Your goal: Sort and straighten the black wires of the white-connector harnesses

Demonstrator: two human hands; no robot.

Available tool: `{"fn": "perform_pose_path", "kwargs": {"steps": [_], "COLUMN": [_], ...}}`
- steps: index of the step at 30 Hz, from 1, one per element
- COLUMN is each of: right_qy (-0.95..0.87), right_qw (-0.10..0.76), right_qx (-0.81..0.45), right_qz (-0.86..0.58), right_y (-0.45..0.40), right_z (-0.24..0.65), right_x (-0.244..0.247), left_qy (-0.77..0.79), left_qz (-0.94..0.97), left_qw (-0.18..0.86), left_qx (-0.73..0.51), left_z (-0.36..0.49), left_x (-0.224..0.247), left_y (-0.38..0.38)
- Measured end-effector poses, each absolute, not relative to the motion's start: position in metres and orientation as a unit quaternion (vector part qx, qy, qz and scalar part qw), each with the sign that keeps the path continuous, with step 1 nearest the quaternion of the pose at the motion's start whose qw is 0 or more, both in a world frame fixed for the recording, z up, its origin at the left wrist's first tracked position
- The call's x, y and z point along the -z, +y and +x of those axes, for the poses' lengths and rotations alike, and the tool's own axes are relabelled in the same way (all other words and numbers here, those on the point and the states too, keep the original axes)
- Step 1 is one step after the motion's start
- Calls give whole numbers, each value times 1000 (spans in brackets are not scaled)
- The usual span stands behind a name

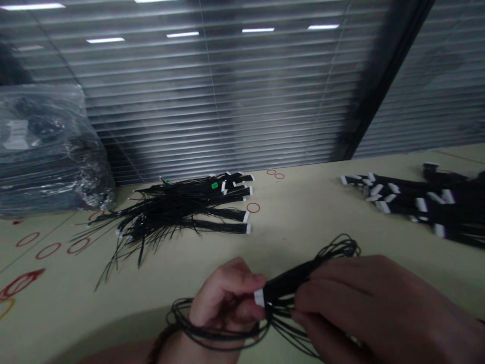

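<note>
My left hand (227, 293) pinches the white connector (259, 297) of a black wire harness (286, 283) between thumb and fingers, low in the middle of the view. From that connector several black wires fan out to the right, and some loop back around my left wrist. My right hand (356, 298) is closed over the wires just right of the connector; its fingertips are partly hidden, as are the wires beneath them. A looped bunch of wire shows above my right knuckles.
Behind my hands lies a pile of black wire harnesses (182, 202) with white connectors. More harnesses (413, 197) lie at the right. A clear plastic bag (49, 156) of dark wires stands at the left. Red circles mark the pale table (303, 212); window blinds (265, 101) rise behind it.
</note>
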State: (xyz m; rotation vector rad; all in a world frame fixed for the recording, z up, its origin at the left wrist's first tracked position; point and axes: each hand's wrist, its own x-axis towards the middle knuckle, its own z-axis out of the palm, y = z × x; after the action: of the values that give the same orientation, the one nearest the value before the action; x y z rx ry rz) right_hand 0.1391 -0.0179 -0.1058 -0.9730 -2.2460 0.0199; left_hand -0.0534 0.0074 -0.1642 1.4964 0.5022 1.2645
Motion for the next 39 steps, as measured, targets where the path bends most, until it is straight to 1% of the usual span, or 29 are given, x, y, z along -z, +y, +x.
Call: {"fn": "perform_pose_path", "kwargs": {"steps": [7,13,16,18,19,20,21,22,23,24,26,28,29,30,31,32,34,35,37,38,39], "right_qy": [-858,-875,-883,-869,-861,-862,-871,-880,-883,-885,-881,-867,-855,-842,-827,-811,-782,-769,-739,-710,-681], "right_qw": [342,290,266,272,277,270,249,220,181,152,149,194,230,273,319,365,447,481,544,582,616], "right_qx": [6,-24,45,129,150,129,72,-3,-107,-160,-207,-217,-219,-219,-218,-220,-234,-245,-266,-283,-293], "right_qz": [-383,-387,-384,-392,-399,-410,-419,-422,-419,-409,-399,-405,-409,-411,-408,-400,-365,-342,-294,-278,-267], "right_y": [-20,-18,-20,-22,-21,-19,-15,-8,-1,8,24,33,35,34,31,27,14,6,-12,-22,-31], "right_z": [138,137,139,140,140,140,140,141,143,146,157,172,179,185,187,187,178,170,158,156,158], "right_x": [100,105,92,79,73,69,66,65,64,64,61,54,50,45,41,36,26,20,2,-9,-22], "left_qy": [218,229,201,207,218,233,245,249,259,267,295,298,274,259,264,287,330,328,286,279,273], "left_qz": [617,580,560,579,599,625,654,682,703,723,776,876,905,915,911,899,866,860,849,830,831], "left_qw": [540,562,595,590,577,561,542,526,511,492,433,318,299,296,294,265,176,166,216,259,273], "left_qx": [-529,-544,-540,-524,-511,-490,-467,-443,-422,-404,-350,-206,-127,-87,-115,-196,-332,-353,-388,-407,-400], "left_z": [-51,-46,-43,-41,-41,-41,-42,-44,-48,-53,-68,-87,-95,-100,-101,-98,-77,-61,-25,-9,4], "left_x": [164,166,163,160,158,156,153,150,144,137,113,80,63,47,33,24,19,23,38,46,52], "left_y": [7,7,9,10,11,12,14,17,20,22,22,14,7,-1,-9,-15,-22,-21,-13,-8,-5]}}
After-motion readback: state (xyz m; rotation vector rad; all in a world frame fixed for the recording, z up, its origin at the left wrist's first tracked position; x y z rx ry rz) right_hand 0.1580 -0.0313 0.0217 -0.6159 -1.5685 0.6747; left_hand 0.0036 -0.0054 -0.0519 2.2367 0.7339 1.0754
